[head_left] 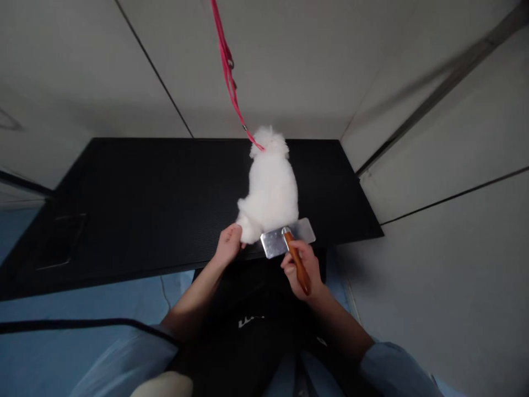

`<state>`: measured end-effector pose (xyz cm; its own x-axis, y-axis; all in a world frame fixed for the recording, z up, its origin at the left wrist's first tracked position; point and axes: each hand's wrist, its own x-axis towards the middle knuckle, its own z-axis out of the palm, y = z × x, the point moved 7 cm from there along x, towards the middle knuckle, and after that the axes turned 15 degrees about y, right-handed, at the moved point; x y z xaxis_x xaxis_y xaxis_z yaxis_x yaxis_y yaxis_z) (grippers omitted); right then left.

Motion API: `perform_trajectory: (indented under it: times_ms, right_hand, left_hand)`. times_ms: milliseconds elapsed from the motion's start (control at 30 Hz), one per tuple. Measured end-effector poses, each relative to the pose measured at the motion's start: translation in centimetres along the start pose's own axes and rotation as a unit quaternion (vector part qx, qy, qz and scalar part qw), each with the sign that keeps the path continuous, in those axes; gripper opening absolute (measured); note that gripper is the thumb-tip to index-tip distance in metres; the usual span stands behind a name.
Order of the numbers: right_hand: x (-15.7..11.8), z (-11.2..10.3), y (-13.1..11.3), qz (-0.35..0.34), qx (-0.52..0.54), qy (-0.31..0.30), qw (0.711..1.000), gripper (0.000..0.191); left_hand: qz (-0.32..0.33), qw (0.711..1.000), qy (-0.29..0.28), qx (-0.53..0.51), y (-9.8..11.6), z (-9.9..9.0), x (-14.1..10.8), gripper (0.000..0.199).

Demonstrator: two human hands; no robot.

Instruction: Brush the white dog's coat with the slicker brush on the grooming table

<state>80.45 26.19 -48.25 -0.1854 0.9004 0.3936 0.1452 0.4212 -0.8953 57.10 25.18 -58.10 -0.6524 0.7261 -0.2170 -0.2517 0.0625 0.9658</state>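
Observation:
A white fluffy dog (273, 184) is on the black ribbed table, its back toward me and its head at the far edge. My left hand (230, 242) is closed on the end of the dog's hind leg (250, 227), at the rear left of its body. In my right hand (305, 269) is a slicker brush (298, 259), gripped by its brown wooden handle. The brush's wide metal head lies against or just beside the dog's rump; its pin side faces away from me, so contact cannot be made out.
A pink leash (228, 69) runs from above down to the dog's neck. Pale wall panels (309, 66) stand behind and to the right of the black table (144, 204). A black cable (82, 325) crosses at lower left, and a black apron (252, 342) covers my front.

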Motion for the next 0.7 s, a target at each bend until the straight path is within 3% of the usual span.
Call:
perform_trajectory:
  times_ms: [67, 200, 300, 333, 433, 467, 567, 700]
  right_hand:
    - [1.3, 0.2, -0.7, -0.013, -0.001, 0.035, 0.999, 0.022]
    - [4.7, 3.7, -0.9, 0.01, 0.024, -0.026, 0.999, 0.013]
    - [6.4, 3.5, 0.0, 0.044, 0.024, 0.079, 0.996, 0.019]
    - [6.5, 3.7, 0.2, 0.047, 0.025, 0.081, 0.995, 0.019]
    - [5.5, 5.6, 0.6, 0.075, 0.066, -0.028, 0.995, 0.018]
    - [5.3, 5.7, 0.8, 0.084, 0.075, -0.03, 0.993, 0.018]
    - [5.3, 4.2, 0.8, 0.063, 0.06, 0.068, 0.994, 0.018]
    - [4.6, 5.6, 0.8, 0.075, 0.097, -0.029, 0.992, 0.017]
  left_hand:
    - [0.006, 0.999, 0.041, 0.033, 0.2, 0.2, 0.1, 0.063]
    - [-0.047, 0.996, 0.075, 0.003, 0.6, 0.4, -0.6, 0.068]
    - [-0.098, 0.991, 0.07, -0.06, 1.2, 0.8, -1.2, 0.067]
    - [-0.115, 0.988, 0.068, -0.073, 1.3, 0.9, -1.3, 0.067]
    - [-0.172, 0.979, 0.065, -0.088, 1.4, 1.3, -1.8, 0.065]
    - [-0.187, 0.976, 0.065, -0.092, 1.4, 1.5, -1.9, 0.063]
    - [-0.224, 0.967, 0.067, -0.106, 1.5, 2.0, -2.1, 0.058]
    - [-0.278, 0.952, 0.063, -0.11, 1.3, 2.2, -2.3, 0.055]
